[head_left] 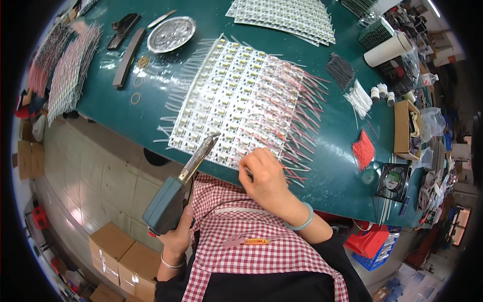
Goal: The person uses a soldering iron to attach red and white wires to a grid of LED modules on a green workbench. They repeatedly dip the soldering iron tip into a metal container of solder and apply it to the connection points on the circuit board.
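Observation:
My left hand (177,235) is wrapped round the handle of a dark teal soldering gun (168,204). Its metal tip reaches over the near edge of a white circuit board panel (211,95), which carries rows of small components. Thin white wires stick out along the panel's left side, and red and white wires (307,108) fan out from its right side. Close above the panel's near right corner is my right hand (264,176), fingers bent and pinched together. Whatever lies between those fingertips is too small to make out, though wires are right beside them.
A metal bowl (172,34) and a long dark bar (129,58) lie at the far left of the green table (332,146). More panels (282,17) are stacked at the back. To the right are red wires (363,150), white wires (358,99), a cardboard box (402,131) and a fan (392,182).

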Action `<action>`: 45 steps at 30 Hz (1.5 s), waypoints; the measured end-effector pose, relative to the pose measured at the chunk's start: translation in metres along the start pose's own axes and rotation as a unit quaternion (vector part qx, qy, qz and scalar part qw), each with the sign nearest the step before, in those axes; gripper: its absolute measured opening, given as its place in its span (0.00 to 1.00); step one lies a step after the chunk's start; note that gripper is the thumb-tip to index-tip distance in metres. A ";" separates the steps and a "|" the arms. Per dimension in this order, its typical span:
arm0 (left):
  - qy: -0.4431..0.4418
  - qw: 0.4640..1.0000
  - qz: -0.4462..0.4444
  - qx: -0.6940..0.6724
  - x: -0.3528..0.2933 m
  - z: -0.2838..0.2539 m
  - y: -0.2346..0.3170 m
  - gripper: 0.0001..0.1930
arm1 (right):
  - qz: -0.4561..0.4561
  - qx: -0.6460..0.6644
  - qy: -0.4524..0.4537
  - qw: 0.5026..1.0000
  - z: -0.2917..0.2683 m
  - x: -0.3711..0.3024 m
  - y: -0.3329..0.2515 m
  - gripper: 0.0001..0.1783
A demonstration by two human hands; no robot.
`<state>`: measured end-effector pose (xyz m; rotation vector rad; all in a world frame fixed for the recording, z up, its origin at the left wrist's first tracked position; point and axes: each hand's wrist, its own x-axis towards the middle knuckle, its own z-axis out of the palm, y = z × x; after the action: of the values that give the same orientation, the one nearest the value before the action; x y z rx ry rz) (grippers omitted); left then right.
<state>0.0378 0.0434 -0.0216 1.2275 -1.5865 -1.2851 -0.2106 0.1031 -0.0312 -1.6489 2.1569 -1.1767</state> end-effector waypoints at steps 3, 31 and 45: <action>-0.006 1.000 0.023 0.020 0.014 0.001 0.005 0.17 | 0.007 -0.006 -0.021 1.000 -0.005 0.000 -0.003 0.04; 0.136 0.982 0.131 0.004 0.245 0.073 0.102 0.09 | 0.038 -0.480 0.094 0.872 -0.167 0.125 0.252 0.16; 0.155 0.979 0.126 -0.041 0.202 0.065 0.097 0.12 | 0.082 -0.422 0.143 0.892 -0.174 0.128 0.259 0.05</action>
<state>-0.0984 -0.1305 0.0537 1.0764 -1.3961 -0.9392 -0.5471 0.0914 -0.0503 -1.5392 3.2174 -0.4390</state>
